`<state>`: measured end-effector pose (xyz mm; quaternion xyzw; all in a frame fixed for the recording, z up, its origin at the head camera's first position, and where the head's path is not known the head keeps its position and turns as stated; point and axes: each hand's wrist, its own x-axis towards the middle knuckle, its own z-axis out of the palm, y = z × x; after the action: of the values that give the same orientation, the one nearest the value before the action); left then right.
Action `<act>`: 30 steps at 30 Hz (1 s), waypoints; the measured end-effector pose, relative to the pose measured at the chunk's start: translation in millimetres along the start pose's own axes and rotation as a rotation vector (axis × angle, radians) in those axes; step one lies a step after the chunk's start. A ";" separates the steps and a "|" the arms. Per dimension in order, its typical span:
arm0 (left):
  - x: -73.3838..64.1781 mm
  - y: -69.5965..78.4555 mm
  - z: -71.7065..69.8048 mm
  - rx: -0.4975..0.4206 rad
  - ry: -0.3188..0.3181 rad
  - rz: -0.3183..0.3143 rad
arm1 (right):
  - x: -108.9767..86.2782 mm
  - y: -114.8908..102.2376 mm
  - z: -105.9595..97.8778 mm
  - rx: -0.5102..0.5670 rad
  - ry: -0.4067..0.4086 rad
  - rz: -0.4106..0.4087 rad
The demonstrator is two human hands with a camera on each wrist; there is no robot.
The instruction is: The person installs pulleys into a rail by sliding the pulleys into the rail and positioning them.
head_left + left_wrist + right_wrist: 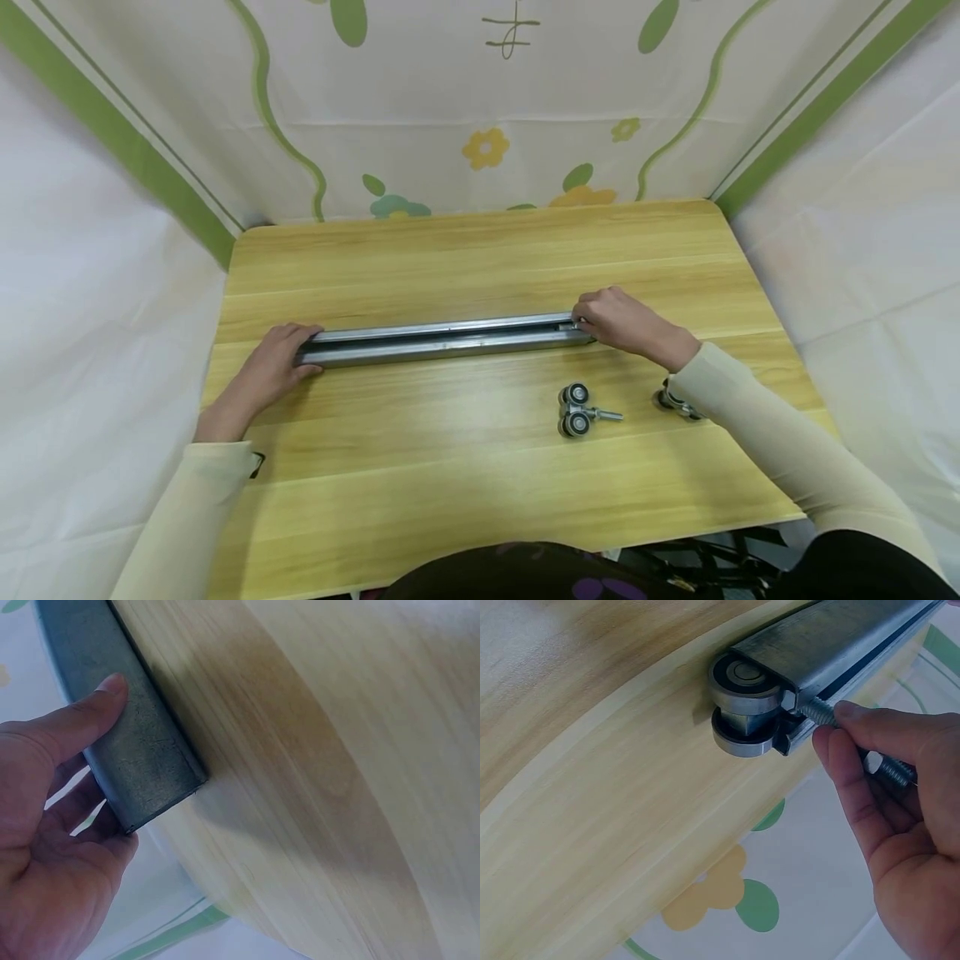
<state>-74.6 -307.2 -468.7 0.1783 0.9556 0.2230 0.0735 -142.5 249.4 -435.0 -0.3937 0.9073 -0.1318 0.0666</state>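
Observation:
A long steel sliding-door track (450,343), slotted along one side, lies across the table. My left hand (273,367) grips its left end; in the left wrist view the thumb presses one face and the fingers go round the far edge. At the right end is my right hand (618,321). It pinches the threaded bolt (817,712) of a roller hanger between thumb and fingers. One pair of that hanger's wheels (746,682) sticks out past the track's end, while its other part is hidden in the track. The bolt stands out through the slot.
A second roller hanger (576,412) lies on the wooden table (420,475) in front of the track. Another roller hanger (678,404) is partly hidden by the right sleeve. White patterned cloth (420,92) hangs behind the table and at both sides.

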 end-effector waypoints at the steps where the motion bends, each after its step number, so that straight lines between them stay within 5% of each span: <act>1: -0.2 0.0 0.0 -0.001 -0.001 0.000 | 0.1 -0.5 0.0 0.001 0.000 0.001; 15: 0.0 -0.2 1.8 -0.011 0.030 0.019 | 6.8 -6.5 5.2 0.005 0.051 -0.069; 30: -0.9 0.3 0.5 -0.019 0.022 0.003 | 28.4 -23.7 7.6 -0.004 0.009 -0.102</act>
<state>-73.6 -307.1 -468.9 0.1763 0.9539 0.2343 0.0643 -143.6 211.6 -435.9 -0.4389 0.8867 -0.1348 0.0547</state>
